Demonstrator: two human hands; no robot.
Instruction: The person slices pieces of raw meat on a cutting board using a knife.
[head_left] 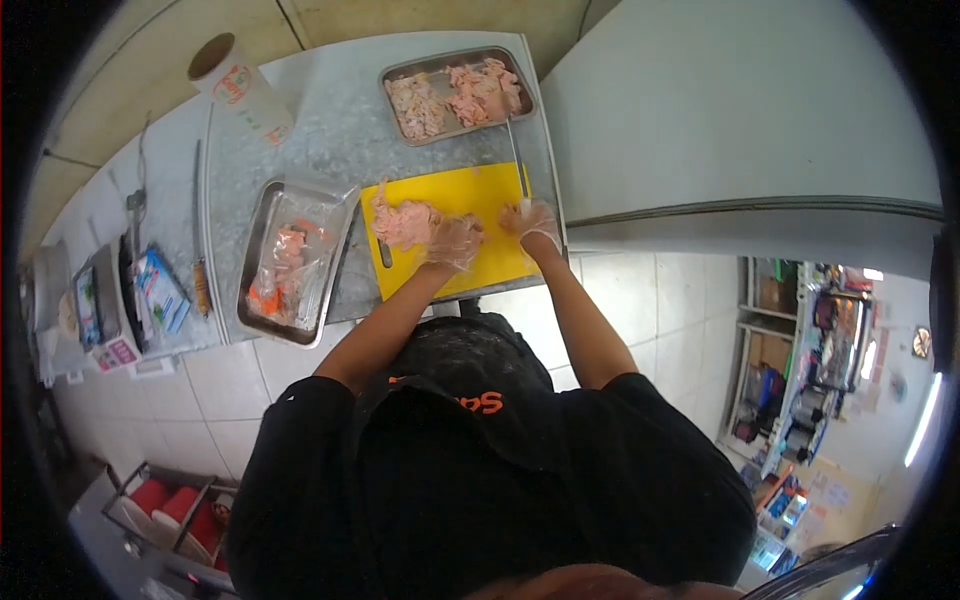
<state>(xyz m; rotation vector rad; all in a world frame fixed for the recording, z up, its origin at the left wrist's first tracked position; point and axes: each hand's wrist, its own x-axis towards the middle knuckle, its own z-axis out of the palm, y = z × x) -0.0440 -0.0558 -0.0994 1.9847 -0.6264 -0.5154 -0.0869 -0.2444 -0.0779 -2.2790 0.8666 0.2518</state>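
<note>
- Black short-sleeved shirt [600, 480] and black apron with orange lettering [450, 350] lie nearest the camera; both bare forearms reach forward from them.
- Long, slim metal tool with a pale near end, apparently a knife [517, 160]: its long axis runs away from the person, leaning slightly left, and its far end points into the upper tray, crossing that tray's near rim.
- Right hand [533, 221], in a clear plastic glove, is closed around the tool's near end, over the board's right edge.
- Left hand [457, 242], gloved alike, has its fingers curled against the meat's right end; whether it grips any, I cannot tell.
- Pale pink heap of cut raw meat [402, 222] stretches from the board's left edge toward the left hand.
- Yellow rectangular cutting board [490, 262] lies beneath, a dark slot near its left edge.
- Shallow rectangular steel tray [391, 112] beyond it holds two separate piles of meat.
- Deeper-looking steel tray [252, 258], left of the board, holds clear plastic with pink and orange contents.
- White cylindrical container with orange markings [245, 93] stands farther off, on the grey worktop [335, 110].
</note>
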